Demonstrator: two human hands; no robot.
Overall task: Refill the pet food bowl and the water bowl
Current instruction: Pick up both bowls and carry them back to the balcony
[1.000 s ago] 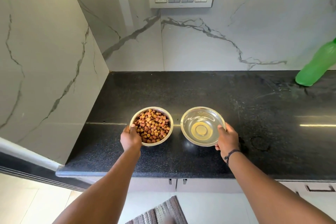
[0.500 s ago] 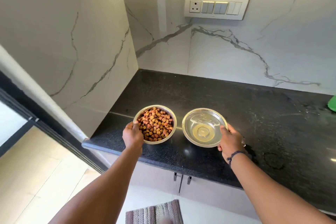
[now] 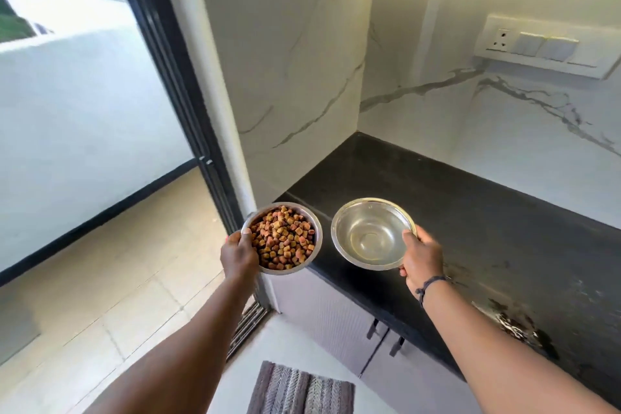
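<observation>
Food bowl (image 3: 311,212): round, polished steel, shallow, with a rolled rim; filled near the brim with small brown and tan cube-shaped kibble (image 3: 284,237). It is seen at lower centre of the frame, held up at the left end of the countertop, partly past its corner edge.

Water bowl (image 3: 371,233): round steel, same pattern, with a mirror-smooth inside; a shallow pool of clear liquid is seen at the bottom. It is placed just right of the food bowl, apart from it, held above the countertop and tilted slightly toward the camera.

Left hand (image 3: 239,255): extended forward on a bare forearm; the near-left rim of the food bowl is gripped, thumb laid over the rim, fingers curled beneath and mostly hidden.

Right hand (image 3: 422,257): extended likewise; the right rim of the water bowl is pinched, thumb on top of the rim, fingers wrapped underneath. A dark cord band (image 3: 430,284) is worn at the wrist.

Countertop (image 3: 487,222): black speckled stone, glossy, running from centre to lower right.

Wall panels (image 3: 295,54): white marble-look slabs with grey veins, meeting in a corner.

Switch plate (image 3: 546,45): white, rectangular, with 1 socket, at upper right.

Cabinet doors (image 3: 339,316): grey, ribbed, with dark handles, below the countertop.

Door frame (image 3: 174,77): black metal, at upper left.

Mat (image 3: 300,388): grey woven, striped, at bottom centre.
</observation>
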